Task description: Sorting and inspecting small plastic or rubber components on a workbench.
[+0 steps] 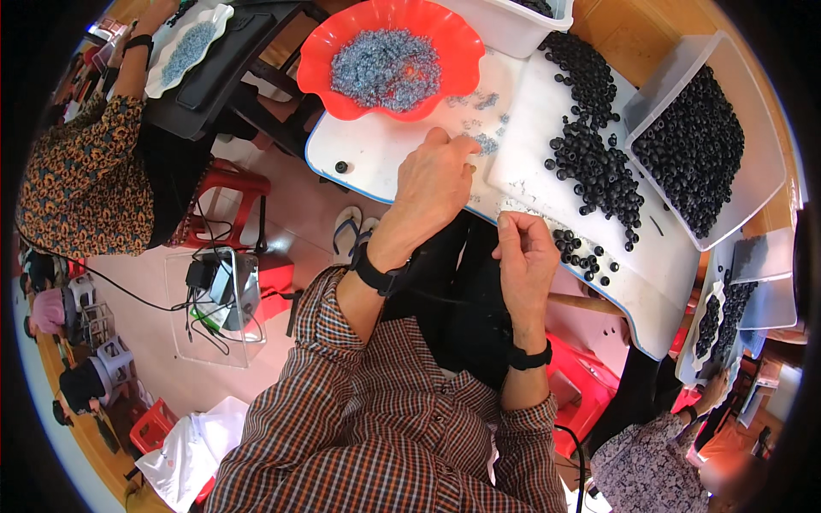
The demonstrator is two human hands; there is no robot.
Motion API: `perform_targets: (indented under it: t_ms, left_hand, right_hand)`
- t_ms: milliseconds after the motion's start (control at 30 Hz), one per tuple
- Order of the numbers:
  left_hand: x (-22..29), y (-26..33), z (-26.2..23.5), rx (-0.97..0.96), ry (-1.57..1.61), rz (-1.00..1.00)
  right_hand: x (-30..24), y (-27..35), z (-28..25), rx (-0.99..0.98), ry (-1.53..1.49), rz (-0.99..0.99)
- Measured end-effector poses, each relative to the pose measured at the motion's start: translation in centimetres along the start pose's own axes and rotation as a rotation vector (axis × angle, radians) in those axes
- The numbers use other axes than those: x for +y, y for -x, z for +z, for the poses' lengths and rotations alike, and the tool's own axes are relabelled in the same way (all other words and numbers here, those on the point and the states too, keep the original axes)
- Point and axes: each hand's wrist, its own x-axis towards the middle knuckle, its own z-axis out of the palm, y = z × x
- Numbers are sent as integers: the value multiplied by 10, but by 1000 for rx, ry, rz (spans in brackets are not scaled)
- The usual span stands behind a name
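Observation:
My left hand [432,184] is over the white tabletop with its fingers curled, its fingertips beside small loose grey-blue metallic bits [486,144]. What they pinch, if anything, is too small to make out. At the table's near edge, my right hand [526,261] has thumb and forefinger pressed together; anything between them is hidden. Just right of it lie several small round black parts [586,256] with holes. A larger spread of such black parts [599,167] covers a white sheet [522,154]. Beyond my left hand, a red wavy-rimmed bowl [462,51] holds a heap of grey-blue bits [385,68].
On the right, a tilted clear bin [641,111] is heaped with black parts. A white tub [513,26] stands at the back. One black part [341,167] lies far left on the table. Co-workers sit left and lower right. A clear box with cables [214,299] is on the floor.

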Motion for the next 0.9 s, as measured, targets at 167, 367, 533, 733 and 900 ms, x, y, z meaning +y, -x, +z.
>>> perform_targets:
  t_ms: [167,367,533,733,900]
  left_hand:
    - [-15,3,-16,171,12,-71]
    - [-20,-2,-8,146,-108,-50]
    - [-18,0,-7,121,-138,-67]
    - [-6,16,-17,1,-20,36]
    - [-1,25,-23,-94,2,100]
  right_hand:
    - [2,0,-2,16,-6,-12]
    - [1,1,1,6,-1,-16]
    - [3,2,-3,3,0,-15]
    - [2,2,-6,14,2,-22]
    - [3,4,-8,8,-61,-4]
